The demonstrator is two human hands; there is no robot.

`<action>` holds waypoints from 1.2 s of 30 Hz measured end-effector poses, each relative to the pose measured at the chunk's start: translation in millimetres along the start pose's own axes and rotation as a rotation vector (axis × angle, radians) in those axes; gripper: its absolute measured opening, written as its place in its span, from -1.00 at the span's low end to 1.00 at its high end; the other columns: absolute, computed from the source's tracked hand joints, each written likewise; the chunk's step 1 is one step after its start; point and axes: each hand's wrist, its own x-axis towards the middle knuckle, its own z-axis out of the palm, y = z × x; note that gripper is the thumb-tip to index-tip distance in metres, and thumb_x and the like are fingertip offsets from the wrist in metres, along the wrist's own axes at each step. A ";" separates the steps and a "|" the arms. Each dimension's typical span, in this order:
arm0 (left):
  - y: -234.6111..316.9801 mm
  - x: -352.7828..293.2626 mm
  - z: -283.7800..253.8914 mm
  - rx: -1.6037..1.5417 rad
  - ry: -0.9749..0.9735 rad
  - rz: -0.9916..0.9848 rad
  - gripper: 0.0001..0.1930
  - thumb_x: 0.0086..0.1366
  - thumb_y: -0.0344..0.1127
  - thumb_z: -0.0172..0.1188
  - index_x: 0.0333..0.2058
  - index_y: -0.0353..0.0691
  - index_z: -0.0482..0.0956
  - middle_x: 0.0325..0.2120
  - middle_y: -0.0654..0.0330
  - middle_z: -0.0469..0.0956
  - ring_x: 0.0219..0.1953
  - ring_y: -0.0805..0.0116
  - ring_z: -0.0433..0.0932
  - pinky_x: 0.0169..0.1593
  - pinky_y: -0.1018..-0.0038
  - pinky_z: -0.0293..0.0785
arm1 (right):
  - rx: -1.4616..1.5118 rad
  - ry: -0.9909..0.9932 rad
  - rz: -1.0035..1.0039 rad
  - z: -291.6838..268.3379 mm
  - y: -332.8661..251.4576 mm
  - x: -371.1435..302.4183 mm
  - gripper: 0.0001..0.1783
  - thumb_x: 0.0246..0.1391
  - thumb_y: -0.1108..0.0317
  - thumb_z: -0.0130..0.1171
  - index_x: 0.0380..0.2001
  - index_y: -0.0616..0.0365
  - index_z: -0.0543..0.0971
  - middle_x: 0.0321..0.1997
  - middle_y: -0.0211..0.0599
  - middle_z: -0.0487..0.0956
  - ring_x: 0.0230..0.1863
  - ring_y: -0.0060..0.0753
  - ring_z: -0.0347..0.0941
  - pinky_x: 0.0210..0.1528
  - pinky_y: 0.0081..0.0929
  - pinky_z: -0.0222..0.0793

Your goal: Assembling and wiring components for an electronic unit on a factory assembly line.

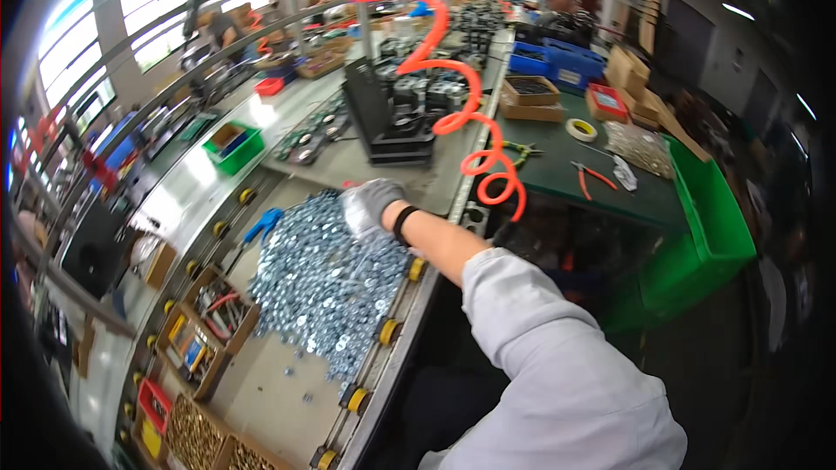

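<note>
My right hand [381, 198], in a grey glove, reaches to the far edge of a heap of small silvery washer-like metal parts [318, 283]. Its fingers are closed on what looks like a clear plastic bag [355, 214], partly hidden by the hand and resting against the heap. A black band circles the wrist, below a light grey sleeve. To the left of the heap lies a blue-handled tool [263, 224]. My left hand is out of view.
An orange coiled air hose [475, 91] hangs beyond my hand. Dark metal housings [396, 126] stand farther up the line. Cardboard boxes with tools [187, 352] and brass-coloured parts [193, 435] are nearer left. At right are pliers [592, 178] and a green bin [697, 235].
</note>
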 end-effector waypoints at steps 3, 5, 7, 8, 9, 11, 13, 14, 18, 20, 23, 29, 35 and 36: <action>-10.4 -9.9 20.1 0.146 -0.015 0.057 -0.47 0.16 0.02 0.12 -0.01 -0.26 0.47 -0.21 0.05 0.53 -0.15 0.21 0.48 0.05 0.28 0.34 | -0.153 -0.062 0.234 20.5 19.2 11.1 -0.64 0.10 0.26 -0.01 -0.04 0.08 0.53 -0.01 -0.21 0.56 -0.07 -0.25 0.54 -0.28 -0.13 0.49; -14.5 -9.1 28.0 0.264 -0.071 0.101 -0.48 0.22 0.04 0.08 0.00 -0.25 0.47 -0.20 0.06 0.54 -0.14 0.24 0.48 0.09 0.28 0.33 | -0.220 -0.030 0.177 35.5 33.3 13.0 -0.52 0.09 0.22 0.02 0.09 0.12 0.43 0.05 -0.22 0.52 -0.03 -0.24 0.52 -0.28 -0.12 0.48; -14.3 -2.7 30.6 0.480 -0.260 0.139 -0.44 0.21 0.10 0.10 0.05 -0.19 0.46 -0.17 0.05 0.53 -0.05 0.24 0.44 0.19 0.27 0.23 | -0.266 -0.132 0.230 46.2 43.3 17.3 -0.29 0.06 0.13 0.06 0.24 0.20 0.20 0.14 -0.20 0.45 0.02 -0.17 0.48 -0.23 -0.13 0.46; -15.5 4.8 30.8 0.484 -0.264 0.127 -0.44 0.21 0.10 0.10 0.05 -0.19 0.46 -0.17 0.05 0.53 -0.05 0.24 0.44 0.19 0.27 0.23 | -0.328 -0.139 0.183 50.3 46.0 16.7 -0.22 0.05 0.12 0.07 0.27 0.26 0.13 0.13 -0.15 0.45 0.03 -0.11 0.47 -0.19 -0.13 0.44; -16.7 11.9 30.5 0.352 -0.020 0.239 -0.53 0.16 -0.09 0.12 -0.04 -0.28 0.48 -0.14 0.01 0.48 -0.09 0.13 0.45 0.06 0.21 0.33 | -0.367 -0.085 0.160 51.9 47.3 17.2 -0.38 0.09 0.12 -0.01 0.19 0.17 0.25 0.05 -0.11 0.50 -0.03 -0.08 0.50 -0.21 -0.12 0.46; -10.1 10.1 26.3 0.055 0.051 0.143 -0.57 0.09 -0.24 0.12 -0.09 -0.40 0.46 -0.07 -0.10 0.40 -0.06 -0.05 0.41 0.03 0.11 0.36 | -0.351 -0.061 0.085 50.4 46.1 17.9 -0.47 0.07 0.08 -0.01 0.08 0.08 0.41 -0.02 -0.11 0.55 -0.08 -0.08 0.53 -0.19 -0.15 0.47; -8.3 0.3 20.5 0.093 -0.470 0.073 -0.41 0.06 -0.11 0.14 0.00 -0.42 0.36 0.00 -0.16 0.38 0.09 -0.16 0.29 0.16 0.09 0.25 | -0.207 -0.210 -0.002 43.0 43.9 19.4 -0.40 -0.07 -0.02 0.13 0.02 0.07 0.47 0.01 -0.17 0.54 -0.04 -0.16 0.52 -0.15 -0.20 0.47; 5.0 -13.0 20.4 -0.119 -0.127 -0.160 -0.41 0.04 -0.14 0.15 0.01 -0.40 0.37 -0.05 -0.15 0.41 0.03 -0.17 0.35 0.13 0.15 0.29 | -0.215 -0.183 -0.091 39.2 42.5 19.7 -0.36 -0.14 -0.07 0.20 -0.01 0.06 0.51 0.02 -0.20 0.54 -0.02 -0.20 0.52 -0.12 -0.23 0.47; 11.5 -26.5 20.1 -0.076 0.019 -0.136 -0.45 0.07 -0.20 0.12 0.03 -0.36 0.37 -0.04 -0.17 0.42 -0.03 -0.15 0.41 0.07 0.15 0.34 | -0.231 -0.145 0.048 32.7 40.5 19.4 -0.58 0.13 0.20 -0.01 0.05 0.05 0.47 0.09 -0.19 0.50 0.04 -0.27 0.50 -0.08 -0.20 0.45; 12.1 -25.5 20.2 -0.024 0.048 -0.088 -0.47 0.07 -0.23 0.12 0.03 -0.34 0.37 -0.04 -0.18 0.42 -0.04 -0.14 0.43 0.05 0.16 0.36 | -0.322 -0.140 0.057 31.7 39.3 17.0 -0.61 0.16 0.34 -0.09 0.05 0.03 0.48 0.11 -0.13 0.47 0.05 -0.16 0.48 -0.08 -0.16 0.46; 14.2 -23.4 18.6 -0.159 0.112 -0.140 -0.49 0.11 -0.22 0.08 0.05 -0.27 0.38 -0.02 -0.18 0.41 -0.02 -0.14 0.42 0.07 0.14 0.34 | -0.346 -0.138 0.095 23.7 39.5 12.4 -0.62 0.16 0.37 -0.13 0.02 0.06 0.50 0.07 -0.11 0.50 0.02 -0.15 0.50 -0.08 -0.15 0.46; 13.5 -30.1 18.4 -0.095 0.042 -0.147 -0.49 0.12 -0.21 0.03 0.06 -0.28 0.38 0.00 -0.19 0.39 0.01 -0.15 0.39 0.09 0.12 0.30 | -0.089 -0.302 -0.010 -13.0 32.8 -10.7 -0.30 -0.20 0.35 0.15 0.13 0.15 0.33 -0.13 0.01 0.57 -0.10 -0.08 0.52 -0.06 -0.28 0.42; 8.6 -30.3 22.1 -0.170 0.056 -0.186 -0.45 0.09 -0.21 0.04 0.07 -0.31 0.36 0.03 -0.19 0.37 0.04 -0.15 0.37 0.11 0.10 0.28 | 0.728 0.080 -0.388 -37.5 5.5 -54.2 -0.72 -0.08 0.45 0.11 -0.22 0.09 0.60 -0.25 -0.23 0.57 -0.17 -0.24 0.51 -0.13 -0.44 0.41; 8.2 -30.4 22.3 -0.159 0.058 -0.164 -0.45 0.08 -0.21 0.04 0.08 -0.31 0.35 0.03 -0.20 0.37 0.04 -0.16 0.37 0.11 0.10 0.27 | 0.740 0.113 -0.403 -43.3 5.0 -55.8 -0.72 -0.08 0.45 0.11 -0.22 0.09 0.60 -0.25 -0.23 0.57 -0.17 -0.24 0.51 -0.13 -0.44 0.41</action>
